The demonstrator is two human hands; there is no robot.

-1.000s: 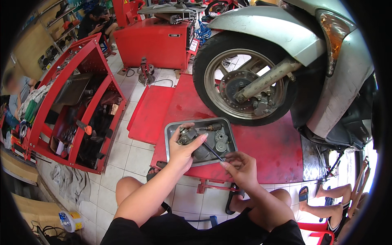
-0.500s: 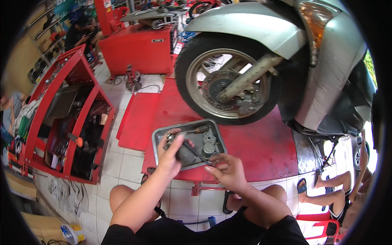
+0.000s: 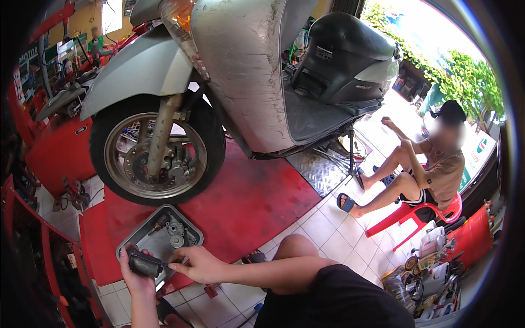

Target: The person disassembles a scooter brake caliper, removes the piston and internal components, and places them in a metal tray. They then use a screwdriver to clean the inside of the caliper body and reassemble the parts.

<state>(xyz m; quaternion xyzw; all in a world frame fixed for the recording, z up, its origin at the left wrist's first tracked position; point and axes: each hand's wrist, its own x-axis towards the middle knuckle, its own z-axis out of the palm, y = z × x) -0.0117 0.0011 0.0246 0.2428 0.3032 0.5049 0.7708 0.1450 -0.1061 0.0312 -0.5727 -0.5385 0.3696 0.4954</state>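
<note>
Wrapped in the fingers of my left hand (image 3: 134, 277) is a dark cylindrical metal part (image 3: 145, 265), over the near left side of a metal tray (image 3: 198, 234). A thin black lead or rod (image 3: 165, 265) runs from the part toward my right hand (image 3: 199, 263), whose thumb and fingers pinch its end. Whether it is a cable or a stiff rod I cannot make out. Inside the tray lie a round metal gear-like piece (image 3: 176, 240), a small cast housing (image 3: 175, 227) and a brownish cylindrical piece (image 3: 159, 223).
The tray rests on a red lift platform (image 3: 257, 202), close to the front wheel (image 3: 158, 153) of a silver scooter (image 3: 240, 76). A person (image 3: 437, 158) sits on a red plastic chair (image 3: 415, 218) at the right. Bottles and cans (image 3: 432, 257) stand nearby; a red tool rack (image 3: 49, 262) is at left.
My view has swung to the right, bringing the seated person and the whole scooter into sight. My hands have come closer together, with the dark part now showing plainly in my left hand.
</note>
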